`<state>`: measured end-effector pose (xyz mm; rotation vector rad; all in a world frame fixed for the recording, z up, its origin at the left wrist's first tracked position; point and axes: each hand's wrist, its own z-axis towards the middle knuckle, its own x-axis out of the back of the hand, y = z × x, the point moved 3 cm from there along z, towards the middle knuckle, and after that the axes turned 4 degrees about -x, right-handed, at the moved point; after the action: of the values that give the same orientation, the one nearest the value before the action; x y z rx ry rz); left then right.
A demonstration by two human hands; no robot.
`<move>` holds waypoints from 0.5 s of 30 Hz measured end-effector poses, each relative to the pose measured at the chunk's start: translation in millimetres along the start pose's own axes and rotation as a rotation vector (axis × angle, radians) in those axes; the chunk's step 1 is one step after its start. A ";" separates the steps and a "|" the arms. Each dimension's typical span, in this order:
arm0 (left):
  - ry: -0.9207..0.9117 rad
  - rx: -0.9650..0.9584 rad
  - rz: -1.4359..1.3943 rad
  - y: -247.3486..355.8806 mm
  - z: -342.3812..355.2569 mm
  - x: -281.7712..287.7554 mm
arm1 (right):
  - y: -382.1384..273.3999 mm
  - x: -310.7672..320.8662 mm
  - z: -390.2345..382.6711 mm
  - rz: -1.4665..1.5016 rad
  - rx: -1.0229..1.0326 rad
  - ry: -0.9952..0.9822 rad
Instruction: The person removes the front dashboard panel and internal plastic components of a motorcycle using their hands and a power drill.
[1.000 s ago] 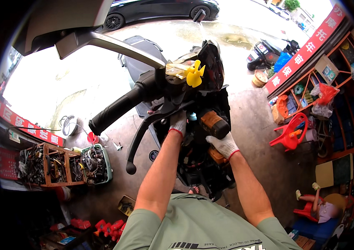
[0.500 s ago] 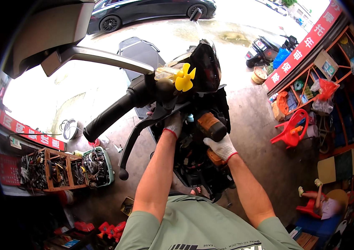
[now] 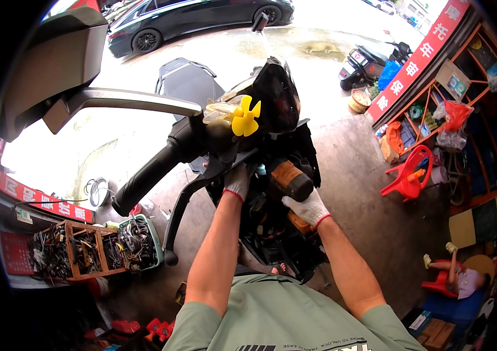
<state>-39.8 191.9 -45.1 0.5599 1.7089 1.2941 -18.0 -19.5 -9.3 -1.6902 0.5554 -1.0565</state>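
Observation:
A scooter with its front open and dark inner parts bare (image 3: 266, 225) stands in front of me. My right hand (image 3: 308, 208), in a white glove with a red cuff, is wrapped round the grip of an orange and black cordless power drill (image 3: 289, 177). The drill's tip is hidden among the parts. My left hand (image 3: 237, 179), gloved the same way, reaches under the handlebar into the opened front; its fingers are hidden. Above it are the black handlebar grip (image 3: 150, 172), the brake lever (image 3: 174, 219) and a small yellow propeller (image 3: 246, 116).
A large mirror (image 3: 55, 61) juts out at upper left. Wooden boxes of tools (image 3: 97, 270) and a green tub (image 3: 156, 243) stand left. At right are a red plastic chair (image 3: 403, 181), shelves (image 3: 430, 96) and a small seated person (image 3: 456, 278). A dark car (image 3: 201, 24) is beyond.
The view has shifted slightly, so the scooter and the handlebar appear a little further left and lower. Both hands keep their places on the scooter and the drill.

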 end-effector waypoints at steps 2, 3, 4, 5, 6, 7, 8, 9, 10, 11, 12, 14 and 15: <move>0.021 -0.123 0.057 -13.1 2.0 7.2 | 0.3 -2.0 0.5 0.000 0.006 -0.005; 0.041 -0.174 0.111 -18.8 2.9 10.7 | 0.2 -2.9 0.5 0.008 0.018 -0.006; 0.069 -0.205 0.212 -17.7 2.5 10.7 | 0.6 -2.8 0.6 0.016 0.028 -0.004; 0.131 -0.158 0.137 -19.5 2.6 10.7 | 0.4 -2.6 0.5 0.024 0.039 -0.002; 0.196 -0.115 0.059 -21.2 2.5 10.6 | 0.1 -1.9 0.1 0.021 0.034 0.001; 0.286 0.015 -0.195 -13.2 -1.6 -4.5 | 0.1 1.4 -0.5 0.018 0.024 0.011; 0.381 0.141 -0.447 -9.9 -5.7 -12.0 | -1.1 2.0 -0.9 0.017 0.019 0.013; 0.366 0.113 -0.416 -11.8 -5.2 -12.5 | 0.8 2.1 -0.1 0.008 0.031 0.018; 0.357 0.081 -0.386 -16.0 -5.5 -9.1 | 1.9 0.3 0.8 -0.001 0.045 0.017; 0.347 0.049 -0.356 -20.1 -5.4 -6.2 | 2.3 -1.0 1.1 -0.010 0.059 0.016; 0.376 0.016 -0.362 -25.1 -5.1 -4.1 | 2.8 -1.9 1.3 -0.023 0.055 0.004; 0.432 -0.047 -0.376 -28.1 -6.4 -7.5 | 1.8 -2.2 2.4 -0.050 0.045 -0.016; 0.448 0.004 -0.367 -30.2 -6.8 -6.7 | 1.6 -2.9 2.6 -0.048 0.052 -0.014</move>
<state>-37.6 172.5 -70.1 -0.0585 2.0582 1.2022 -17.0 -16.4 -12.1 -1.6711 0.4770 -1.0834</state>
